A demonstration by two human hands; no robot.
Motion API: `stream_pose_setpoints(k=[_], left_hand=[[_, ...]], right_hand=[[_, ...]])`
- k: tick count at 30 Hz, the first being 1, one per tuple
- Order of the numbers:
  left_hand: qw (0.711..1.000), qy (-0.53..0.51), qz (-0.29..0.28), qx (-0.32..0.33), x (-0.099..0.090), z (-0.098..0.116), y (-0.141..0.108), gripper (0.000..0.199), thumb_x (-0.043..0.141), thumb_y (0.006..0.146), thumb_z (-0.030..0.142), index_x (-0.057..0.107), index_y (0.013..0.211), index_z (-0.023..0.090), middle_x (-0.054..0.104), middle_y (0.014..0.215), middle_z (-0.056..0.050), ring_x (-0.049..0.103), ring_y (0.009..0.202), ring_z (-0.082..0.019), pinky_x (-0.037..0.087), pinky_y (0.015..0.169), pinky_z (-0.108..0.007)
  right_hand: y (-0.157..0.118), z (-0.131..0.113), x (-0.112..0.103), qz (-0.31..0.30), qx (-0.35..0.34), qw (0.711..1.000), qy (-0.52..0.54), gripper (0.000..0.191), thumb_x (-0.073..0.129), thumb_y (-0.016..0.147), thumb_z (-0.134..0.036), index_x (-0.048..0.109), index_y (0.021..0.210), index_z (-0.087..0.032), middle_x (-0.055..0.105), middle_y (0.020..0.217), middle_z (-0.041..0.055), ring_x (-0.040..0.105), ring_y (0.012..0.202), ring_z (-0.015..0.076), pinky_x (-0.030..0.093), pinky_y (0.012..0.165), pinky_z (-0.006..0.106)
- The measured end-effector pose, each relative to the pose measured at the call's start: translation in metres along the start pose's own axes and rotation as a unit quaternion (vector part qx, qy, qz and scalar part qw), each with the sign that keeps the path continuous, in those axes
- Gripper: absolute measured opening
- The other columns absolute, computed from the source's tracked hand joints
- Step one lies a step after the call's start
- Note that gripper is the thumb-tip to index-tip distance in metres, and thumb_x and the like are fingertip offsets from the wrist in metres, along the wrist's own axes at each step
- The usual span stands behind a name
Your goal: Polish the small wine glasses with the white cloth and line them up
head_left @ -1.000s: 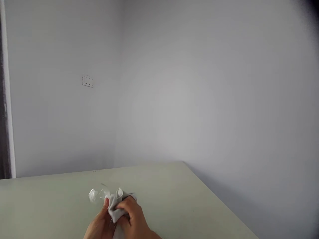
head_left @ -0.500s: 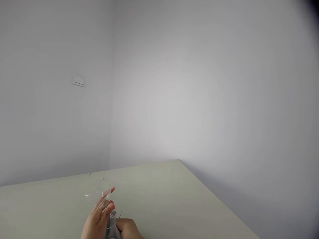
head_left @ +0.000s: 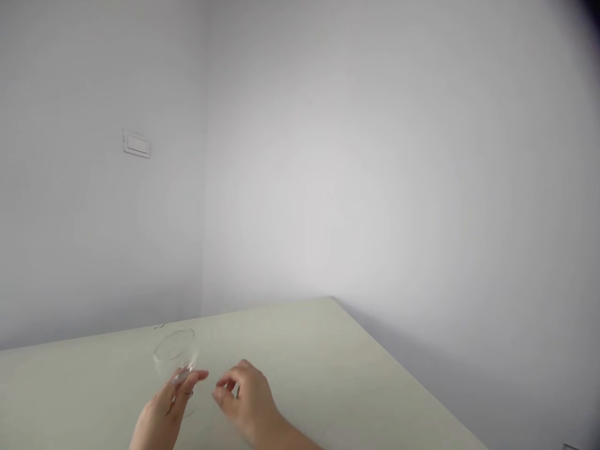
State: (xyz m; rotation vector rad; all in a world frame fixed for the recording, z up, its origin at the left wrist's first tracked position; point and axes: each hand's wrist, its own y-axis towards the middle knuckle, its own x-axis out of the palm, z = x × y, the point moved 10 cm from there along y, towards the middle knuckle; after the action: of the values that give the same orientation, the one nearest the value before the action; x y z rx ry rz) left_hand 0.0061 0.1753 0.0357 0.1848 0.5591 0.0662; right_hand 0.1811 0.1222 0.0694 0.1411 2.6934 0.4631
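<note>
A clear drinking glass (head_left: 162, 357), seemingly stemmed, is tilted above the table with its round rim pointing away from me. My left hand (head_left: 166, 403) is closed on its lower part, fingers and thumb around the narrow end. A faint curved line below that hand may be the edge of its foot; I cannot make it out well. To the right, my right hand (head_left: 248, 397) hovers apart from the glass, slightly blurred. Its fingers are curled and the fingertips come together near the thumb. Whether something small sits between them is hidden.
A pale green tabletop (head_left: 328, 362) reaches to a far corner by the grey-white walls (head_left: 328, 187). Small dark marks (head_left: 160, 326) show near its back edge. On the left wall is a white switch plate (head_left: 137, 145).
My right hand has come away from the glass's lower end, moving up and right. My left hand has shifted slightly left and down, and the rim shows more clearly. The view has moved slightly.
</note>
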Motion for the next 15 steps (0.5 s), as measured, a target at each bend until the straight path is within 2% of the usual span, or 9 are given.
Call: stream_pose_setpoints(k=[2, 4, 7, 9, 12, 15], left_hand=[[0.999, 0.004, -0.033, 0.035, 0.016, 0.004, -0.005, 0.029, 0.047, 0.072, 0.048, 0.067, 0.082, 0.031, 0.07, 0.099, -0.003, 0.063, 0.093, -0.028, 0.046, 0.079, -0.033], [0.995, -0.01, -0.067, 0.071, 0.033, 0.008, -0.012, 0.022, 0.052, 0.07, 0.042, 0.066, 0.083, 0.032, 0.072, 0.092, -0.002, 0.064, 0.088, -0.027, 0.046, 0.075, -0.031], [0.993, -0.018, -0.099, 0.06, 0.052, 0.002, -0.018, 0.021, 0.056, 0.067, 0.037, 0.066, 0.085, 0.032, 0.073, 0.087, -0.002, 0.065, 0.082, -0.027, 0.046, 0.072, -0.03], [0.995, -0.012, -0.087, 0.04, 0.055, -0.005, -0.019, 0.026, 0.057, 0.067, 0.039, 0.066, 0.09, 0.031, 0.073, 0.089, -0.003, 0.065, 0.083, -0.029, 0.046, 0.072, -0.033], [0.998, -0.001, -0.033, 0.059, 0.049, -0.01, -0.017, 0.04, 0.057, 0.068, 0.044, 0.062, 0.105, 0.03, 0.067, 0.11, -0.005, 0.059, 0.103, -0.031, 0.044, 0.082, -0.037], [0.997, 0.016, -0.047, 0.054, 0.054, -0.022, -0.015, 0.038, 0.056, 0.069, 0.044, 0.062, 0.104, 0.028, 0.064, 0.113, -0.006, 0.057, 0.107, -0.03, 0.042, 0.088, -0.039]], right_hand=[[0.007, 0.001, 0.005, -0.003, 0.015, 1.0, 0.021, 0.033, 0.071, 0.062, -0.029, 0.07, 0.094, -0.022, 0.06, 0.086, 0.0027, 0.053, 0.063, 0.0141, 0.043, 0.061, 0.027], [0.009, 0.009, 0.017, -0.01, 0.04, 0.994, 0.106, 0.041, 0.072, 0.057, -0.022, 0.067, 0.098, -0.018, 0.061, 0.087, 0.0037, 0.057, 0.068, 0.0157, 0.045, 0.063, 0.027], [0.004, 0.028, 0.029, 0.03, 0.088, 0.975, 0.201, 0.033, 0.07, 0.054, -0.014, 0.066, 0.087, -0.013, 0.063, 0.081, 0.0039, 0.061, 0.073, 0.0183, 0.046, 0.066, 0.027], [0.004, 0.038, 0.031, 0.05, 0.101, 0.974, 0.196, 0.027, 0.07, 0.053, -0.012, 0.066, 0.08, -0.013, 0.063, 0.076, 0.0018, 0.06, 0.068, 0.0164, 0.045, 0.062, 0.025], [0.014, 0.056, 0.017, 0.076, 0.107, 0.978, 0.16, 0.018, 0.064, 0.06, -0.011, 0.067, 0.077, -0.015, 0.059, 0.063, -0.0025, 0.055, 0.058, 0.0121, 0.041, 0.055, 0.022], [0.032, 0.083, -0.018, 0.121, 0.113, 0.977, 0.134, 0.011, 0.062, 0.07, -0.018, 0.064, 0.081, -0.015, 0.057, 0.061, -0.0032, 0.052, 0.053, 0.0108, 0.041, 0.051, 0.022]])
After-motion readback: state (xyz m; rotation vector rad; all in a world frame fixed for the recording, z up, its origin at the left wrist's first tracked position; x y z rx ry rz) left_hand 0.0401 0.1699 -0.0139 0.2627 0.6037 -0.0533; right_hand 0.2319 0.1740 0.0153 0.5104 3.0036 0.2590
